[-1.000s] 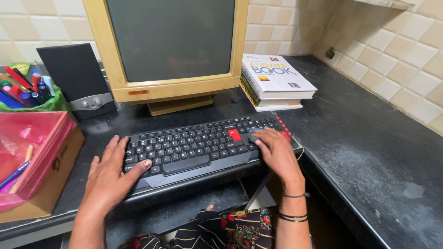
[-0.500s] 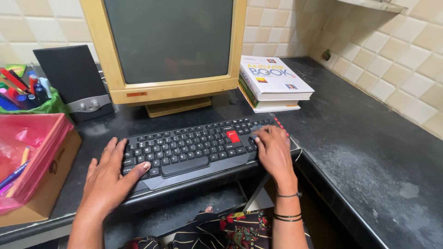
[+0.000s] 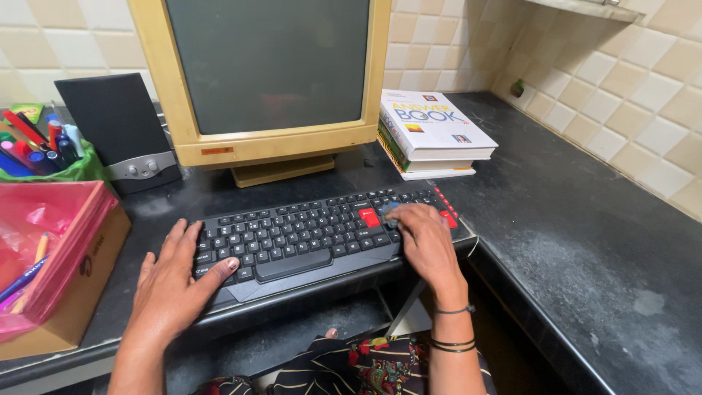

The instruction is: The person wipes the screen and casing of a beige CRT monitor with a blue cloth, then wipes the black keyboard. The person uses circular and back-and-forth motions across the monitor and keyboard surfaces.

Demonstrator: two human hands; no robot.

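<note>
Head view: the left hand (image 3: 172, 281) lies flat and open on the left end of a black keyboard (image 3: 307, 230), thumb touching a lower key. The right hand (image 3: 424, 241) rests on the right end, fingers curled loosely over a small blue thing (image 3: 391, 210) beside a red key (image 3: 371, 217). Beyond both hands stands a beige monitor (image 3: 267, 80); books (image 3: 431, 132) lie beyond the right hand on the dark table (image 3: 585, 219).
</note>
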